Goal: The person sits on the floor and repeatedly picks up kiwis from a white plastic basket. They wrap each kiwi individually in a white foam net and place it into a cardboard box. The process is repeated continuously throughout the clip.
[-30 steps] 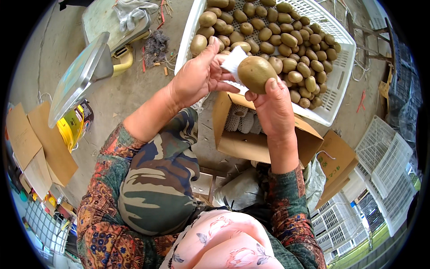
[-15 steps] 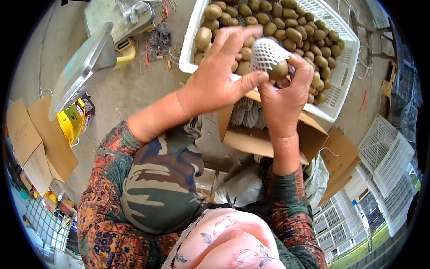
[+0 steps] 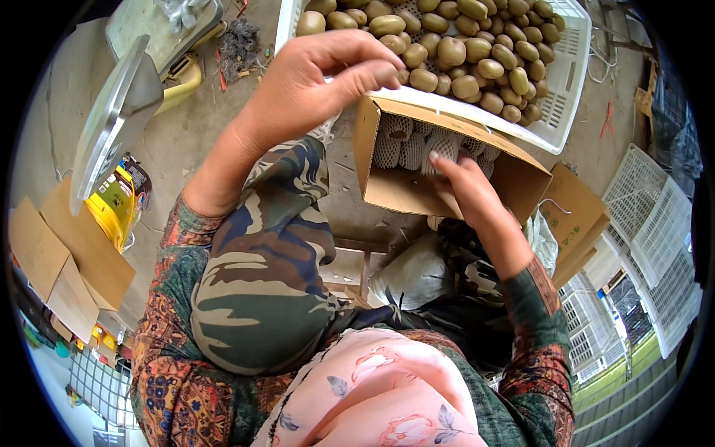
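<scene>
Floor (image 3: 175, 141) grey, concrete-like, strewn with scraps; a dark fuzzy clump (image 3: 238, 51) is seen at left, a red strip (image 3: 608, 118) at right. Loose brown kiwifruit (image 3: 451, 51) are heaped in a white slotted crate (image 3: 567, 93). Just beside its near edge, an open cardboard box (image 3: 395, 186) is placed, partly filled with netted fruit. Inside it, 1 netted kiwifruit (image 3: 442, 147) is gripped by the right hand (image 3: 478, 197), thumb pressed on the white mesh. The left hand (image 3: 316, 86) is raised by the crate's near left corner, fingers curled toward thumb; tips blurred, so whether anything is pinched cannot be told. At far left, a carton (image 3: 82, 246) is left open; at right, white crates (image 3: 646, 216) are grouped.
</scene>
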Demonstrator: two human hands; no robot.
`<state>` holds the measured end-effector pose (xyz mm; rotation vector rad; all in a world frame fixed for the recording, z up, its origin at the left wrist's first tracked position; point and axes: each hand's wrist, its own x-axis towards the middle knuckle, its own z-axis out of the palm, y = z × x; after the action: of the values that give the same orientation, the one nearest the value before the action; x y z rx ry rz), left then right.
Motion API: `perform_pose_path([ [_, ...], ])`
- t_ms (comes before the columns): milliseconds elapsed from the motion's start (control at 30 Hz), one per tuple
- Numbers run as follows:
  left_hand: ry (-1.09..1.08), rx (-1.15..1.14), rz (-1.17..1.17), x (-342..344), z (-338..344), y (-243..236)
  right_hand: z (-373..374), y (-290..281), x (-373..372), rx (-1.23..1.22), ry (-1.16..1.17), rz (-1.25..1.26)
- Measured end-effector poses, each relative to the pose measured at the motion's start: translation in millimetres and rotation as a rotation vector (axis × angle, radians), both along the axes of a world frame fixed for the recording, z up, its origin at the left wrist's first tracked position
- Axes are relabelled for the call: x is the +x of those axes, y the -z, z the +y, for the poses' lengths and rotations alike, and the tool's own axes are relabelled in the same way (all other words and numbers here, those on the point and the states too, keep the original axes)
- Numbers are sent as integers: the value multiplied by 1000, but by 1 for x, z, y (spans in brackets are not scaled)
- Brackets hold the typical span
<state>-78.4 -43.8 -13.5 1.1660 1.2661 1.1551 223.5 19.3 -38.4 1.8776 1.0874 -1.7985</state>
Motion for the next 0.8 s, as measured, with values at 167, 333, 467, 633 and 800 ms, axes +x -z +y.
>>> perform_pose_path([
  [167,-253,-59,-60,-2,1,28,-21,100,4,662,-139,89],
  [333,-448,-173,127,-34,-3,59,-11,122,3,822,-718,118],
  [467,-330,-208,459,-33,8,91,-6,140,10,847,-803,82],
  [633,-360,-148,989,-22,44,143,15,38,-19,463,-1135,79],
  [800,-358,-114,1162,-19,101,180,22,-31,2,337,-1009,364],
])
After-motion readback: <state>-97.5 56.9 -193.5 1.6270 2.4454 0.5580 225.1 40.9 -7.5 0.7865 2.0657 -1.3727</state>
